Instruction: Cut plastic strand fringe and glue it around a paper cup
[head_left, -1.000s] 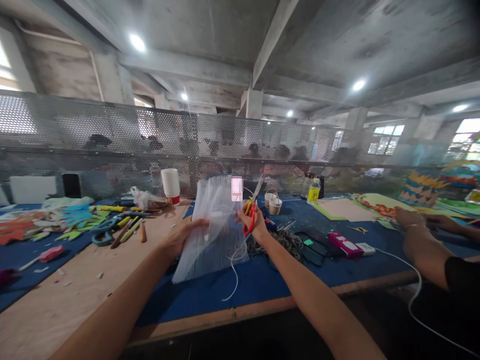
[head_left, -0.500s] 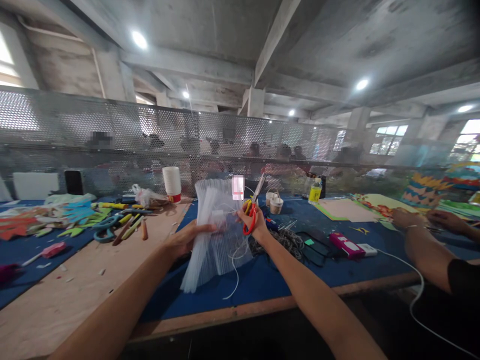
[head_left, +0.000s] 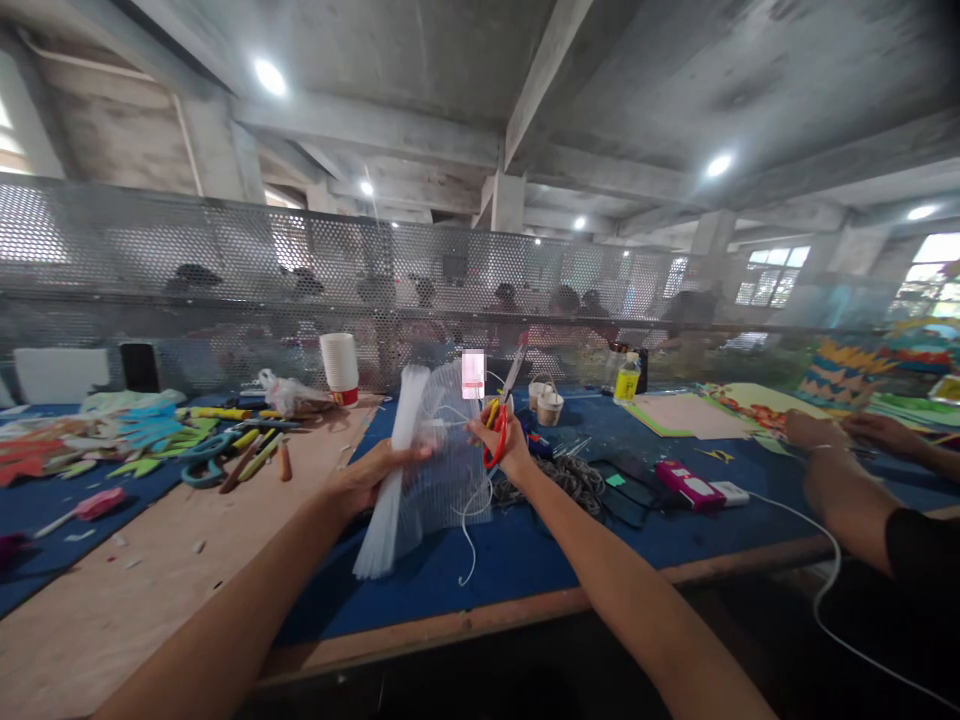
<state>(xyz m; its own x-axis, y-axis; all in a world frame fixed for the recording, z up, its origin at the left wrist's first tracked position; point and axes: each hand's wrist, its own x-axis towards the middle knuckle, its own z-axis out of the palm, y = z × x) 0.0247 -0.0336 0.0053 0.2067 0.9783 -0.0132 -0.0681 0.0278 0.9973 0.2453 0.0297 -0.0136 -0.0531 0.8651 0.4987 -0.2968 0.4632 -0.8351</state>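
Note:
My left hand (head_left: 369, 474) is closed on a pleated, see-through white sheet (head_left: 448, 485), its folds bunched tightly on the left and fanned out on the right. Scissors (head_left: 513, 372) with red and yellow handles are in my right hand (head_left: 511, 452), blades pointing up and away. The fingertips of that hand pinch near a thin white cord (head_left: 454, 424) at the sheet's right edge. The cord's loose end hangs in a loop below, over the blue table top. Part of the left fingers is hidden behind the sheet.
A tangle of grey cord (head_left: 574, 480) lies right of my right hand, with a magenta box (head_left: 688, 486) beyond it. Tools with wooden handles (head_left: 283, 460) and stacked paper cups (head_left: 339, 368) stand left. Another person's hands (head_left: 814, 430) work at far right.
The sheet's left folds have drawn together into a narrower bundle in my left hand. The cord's loose end has swung slightly. My right hand keeps the scissors, and the view has shifted a little.

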